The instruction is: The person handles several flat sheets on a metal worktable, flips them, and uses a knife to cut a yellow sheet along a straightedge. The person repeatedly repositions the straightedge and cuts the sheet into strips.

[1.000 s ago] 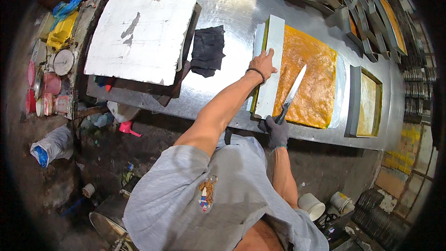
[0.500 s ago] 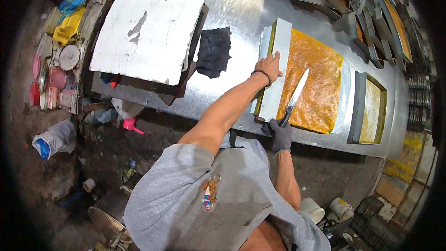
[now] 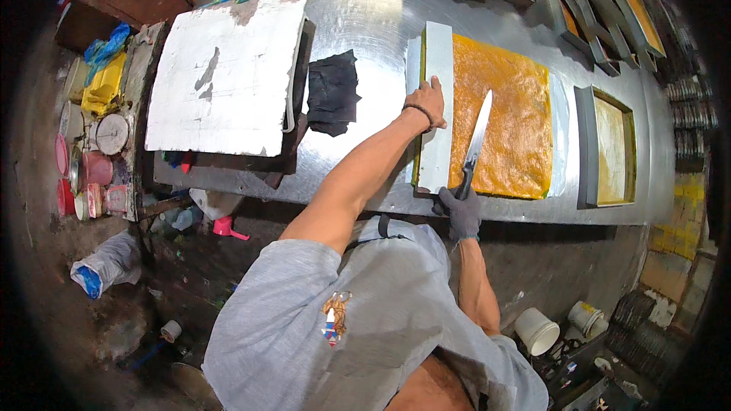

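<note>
A slab of shiny orange-brown jelly-like sheet (image 3: 506,118) lies on the metal table. Along its left side rests a long, flat grey metal bar (image 3: 436,154). My bare left hand (image 3: 426,103), with a dark bracelet at the wrist, grips the bar across its middle. In a grey glove, my right hand (image 3: 461,213) holds a long knife (image 3: 477,137) by its dark handle at the slab's near edge. The blade points away from me over the slab, right of the bar; whether its edge touches the surface I cannot tell.
A rectangular metal frame (image 3: 611,148) lies to the right, with more frames (image 3: 590,19) piled at the far right. Left of the bar are a crumpled black cloth (image 3: 333,93) and a white, peeling board (image 3: 228,80). A dial scale (image 3: 113,134) stands at far left.
The whole view has shifted a little as my head moved. The knife blade stands slightly more parallel to the bar. Both hands keep their hold.
</note>
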Available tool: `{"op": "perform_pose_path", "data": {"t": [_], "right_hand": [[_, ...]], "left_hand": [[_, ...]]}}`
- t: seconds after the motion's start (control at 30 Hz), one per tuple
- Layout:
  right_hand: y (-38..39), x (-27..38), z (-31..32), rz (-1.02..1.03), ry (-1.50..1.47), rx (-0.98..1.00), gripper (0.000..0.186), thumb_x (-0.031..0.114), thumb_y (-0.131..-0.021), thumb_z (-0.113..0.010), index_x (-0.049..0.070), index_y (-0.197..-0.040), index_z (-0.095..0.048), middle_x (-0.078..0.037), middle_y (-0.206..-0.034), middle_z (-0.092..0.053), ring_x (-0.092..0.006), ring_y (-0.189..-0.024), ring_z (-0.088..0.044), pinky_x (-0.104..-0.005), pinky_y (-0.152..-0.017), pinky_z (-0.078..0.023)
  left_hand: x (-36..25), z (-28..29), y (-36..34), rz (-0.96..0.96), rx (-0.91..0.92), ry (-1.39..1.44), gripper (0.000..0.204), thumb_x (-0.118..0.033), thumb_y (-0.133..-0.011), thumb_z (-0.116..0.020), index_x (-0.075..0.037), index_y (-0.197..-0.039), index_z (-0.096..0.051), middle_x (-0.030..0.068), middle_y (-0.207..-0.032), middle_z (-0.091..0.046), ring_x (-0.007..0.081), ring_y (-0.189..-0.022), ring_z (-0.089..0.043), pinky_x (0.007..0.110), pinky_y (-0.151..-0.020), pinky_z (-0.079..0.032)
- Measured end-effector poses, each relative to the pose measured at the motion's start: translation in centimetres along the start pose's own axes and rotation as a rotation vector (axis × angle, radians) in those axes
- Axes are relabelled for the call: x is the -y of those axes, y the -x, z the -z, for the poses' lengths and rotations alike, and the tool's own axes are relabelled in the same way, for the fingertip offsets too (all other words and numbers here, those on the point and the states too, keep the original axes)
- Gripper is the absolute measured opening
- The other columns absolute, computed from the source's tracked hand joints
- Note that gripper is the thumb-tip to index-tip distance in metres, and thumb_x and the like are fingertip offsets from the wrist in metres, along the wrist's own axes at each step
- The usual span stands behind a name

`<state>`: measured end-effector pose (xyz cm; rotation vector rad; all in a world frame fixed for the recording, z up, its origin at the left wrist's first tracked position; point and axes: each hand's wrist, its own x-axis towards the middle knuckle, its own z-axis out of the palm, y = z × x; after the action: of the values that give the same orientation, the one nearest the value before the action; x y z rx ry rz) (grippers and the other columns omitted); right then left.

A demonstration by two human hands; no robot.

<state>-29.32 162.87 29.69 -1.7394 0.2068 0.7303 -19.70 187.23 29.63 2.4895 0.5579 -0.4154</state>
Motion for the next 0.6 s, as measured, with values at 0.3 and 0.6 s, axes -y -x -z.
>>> {"op": "perform_pose_path", "data": {"t": [0.3, 0.6], "right_hand": [[-0.4, -1.1, 0.6, -0.088, -0.178, 0.116, 0.022, 0.014, -0.087, -0.078, 0.003, -0.089, -0.059, -0.007, -0.074, -0.065, -0.0160, -0.061, -0.061, -0.0316, -0.056, -0.051], [-0.1, -1.3, -0.5, -0.101, -0.229, 0.101, 0.021, 0.008, -0.092, -0.073, 0.002, -0.088, -0.053, -0.014, -0.077, -0.067, -0.0232, -0.064, -0.068, -0.0373, -0.062, -0.059]], "left_hand": [[0.2, -0.3, -0.1, -0.027, -0.026, 0.015, 0.126, -0.041, -0.068, -0.094, 0.003, -0.158, -0.018, 0.0318, -0.141, -0.049, 0.0449, -0.123, -0.060, 0.048, -0.102, -0.054], [0.4, 0.3, 0.0, -0.035, -0.014, 0.034, 0.124, -0.043, -0.069, -0.093, 0.004, -0.158, -0.020, 0.0311, -0.142, -0.049, 0.0448, -0.127, -0.058, 0.049, -0.104, -0.053]]}}
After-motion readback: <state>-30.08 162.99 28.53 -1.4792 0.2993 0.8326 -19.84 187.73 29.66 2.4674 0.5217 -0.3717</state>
